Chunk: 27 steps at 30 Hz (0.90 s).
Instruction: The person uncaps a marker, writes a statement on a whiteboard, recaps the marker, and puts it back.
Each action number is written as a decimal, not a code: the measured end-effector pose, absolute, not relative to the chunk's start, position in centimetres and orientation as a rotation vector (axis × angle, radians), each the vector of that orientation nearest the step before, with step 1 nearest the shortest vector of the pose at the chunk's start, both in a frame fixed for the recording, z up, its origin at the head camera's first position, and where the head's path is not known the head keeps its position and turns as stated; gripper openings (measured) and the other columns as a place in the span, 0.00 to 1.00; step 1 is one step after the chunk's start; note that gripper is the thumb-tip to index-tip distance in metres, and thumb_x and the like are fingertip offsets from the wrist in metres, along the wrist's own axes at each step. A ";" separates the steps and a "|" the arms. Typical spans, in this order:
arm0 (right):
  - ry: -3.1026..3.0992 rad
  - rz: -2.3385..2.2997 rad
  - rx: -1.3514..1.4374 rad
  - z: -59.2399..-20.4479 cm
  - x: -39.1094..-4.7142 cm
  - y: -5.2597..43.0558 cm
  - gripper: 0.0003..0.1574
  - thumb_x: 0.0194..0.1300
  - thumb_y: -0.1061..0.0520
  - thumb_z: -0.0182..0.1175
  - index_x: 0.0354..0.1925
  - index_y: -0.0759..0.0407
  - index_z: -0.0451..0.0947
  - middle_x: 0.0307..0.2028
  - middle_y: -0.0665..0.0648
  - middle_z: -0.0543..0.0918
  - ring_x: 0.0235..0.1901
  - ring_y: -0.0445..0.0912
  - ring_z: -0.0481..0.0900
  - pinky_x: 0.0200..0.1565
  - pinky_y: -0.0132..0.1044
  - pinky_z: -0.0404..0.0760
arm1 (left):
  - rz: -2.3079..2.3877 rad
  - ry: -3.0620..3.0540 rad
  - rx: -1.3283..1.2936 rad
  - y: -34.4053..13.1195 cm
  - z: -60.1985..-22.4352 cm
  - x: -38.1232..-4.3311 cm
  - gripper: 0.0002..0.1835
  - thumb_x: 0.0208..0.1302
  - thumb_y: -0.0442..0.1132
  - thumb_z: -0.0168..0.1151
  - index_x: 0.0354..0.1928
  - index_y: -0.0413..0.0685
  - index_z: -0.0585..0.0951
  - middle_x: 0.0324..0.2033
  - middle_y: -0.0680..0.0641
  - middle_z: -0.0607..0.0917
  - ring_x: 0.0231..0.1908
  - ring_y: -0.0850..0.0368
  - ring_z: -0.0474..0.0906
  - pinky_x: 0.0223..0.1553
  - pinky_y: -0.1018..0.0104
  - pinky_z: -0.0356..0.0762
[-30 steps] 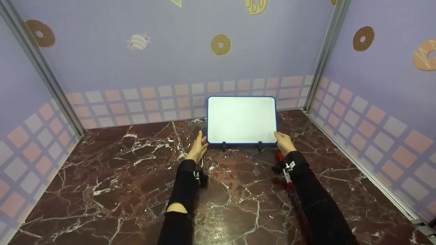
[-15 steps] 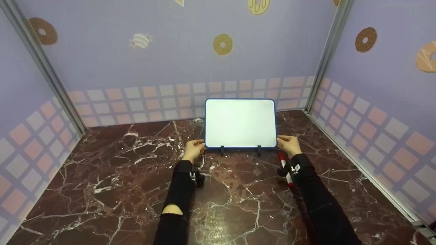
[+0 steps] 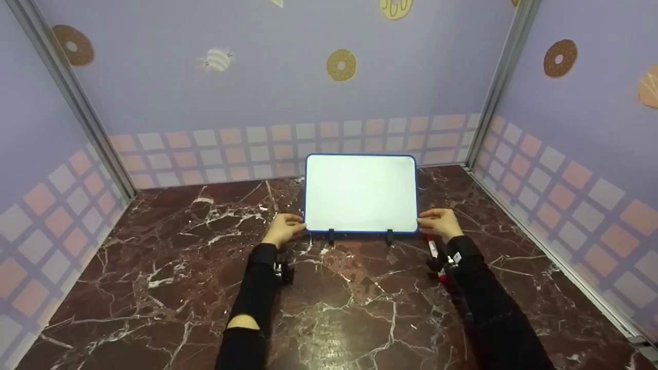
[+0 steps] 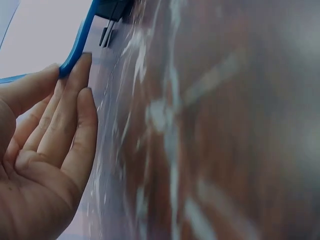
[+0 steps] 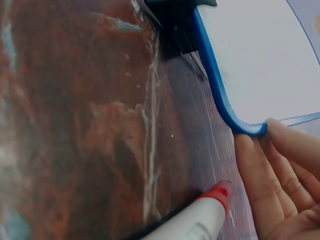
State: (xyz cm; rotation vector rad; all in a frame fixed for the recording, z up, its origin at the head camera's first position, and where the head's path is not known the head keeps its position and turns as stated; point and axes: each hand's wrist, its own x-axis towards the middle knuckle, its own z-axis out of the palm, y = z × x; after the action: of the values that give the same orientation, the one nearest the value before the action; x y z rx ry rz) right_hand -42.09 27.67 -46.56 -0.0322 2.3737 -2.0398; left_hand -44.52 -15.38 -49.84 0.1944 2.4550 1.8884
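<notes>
A small whiteboard (image 3: 361, 192) with a blue frame stands upright, leaning slightly back, toward the rear of the marbled table. My left hand (image 3: 283, 228) pinches its lower left corner; the left wrist view shows thumb and fingers (image 4: 75, 75) at the blue rim. At the lower right corner, my right hand (image 3: 441, 223) pinches the frame between thumb and fingers (image 5: 252, 150). Two black clips (image 3: 331, 237) are on the bottom edge. A red and white marker (image 3: 433, 248) lies beneath the right wrist, partly hidden by it.
The dark red marbled table (image 3: 154, 308) reaches back to a purple wall (image 3: 267, 92) with donut pictures and a checked band. Side walls stand left and right, joined by grey metal posts (image 3: 501, 77).
The whiteboard has come nearer to me, with both hands at its sides. My left fingers, straighter a second ago, now pinch the corner. The marker stays on the table.
</notes>
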 end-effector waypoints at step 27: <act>2.106 -1.810 -0.399 -46.6 -39.2 25.4 0.05 0.65 0.72 0.60 0.40 0.69 0.74 0.30 0.50 0.81 0.32 0.40 0.83 0.43 0.36 0.89 | 1.587 2.211 0.441 -22.5 -46.1 -35.6 0.31 0.65 0.28 0.60 0.64 0.17 0.60 0.48 0.26 0.81 0.41 0.52 0.85 0.51 0.56 0.86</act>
State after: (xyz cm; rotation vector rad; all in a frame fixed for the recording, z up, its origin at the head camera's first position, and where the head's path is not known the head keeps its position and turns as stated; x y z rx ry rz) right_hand -39.23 25.36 -46.57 -0.3991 2.1065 -1.8097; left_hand -35.61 -22.54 -46.14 0.4413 2.2108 1.5870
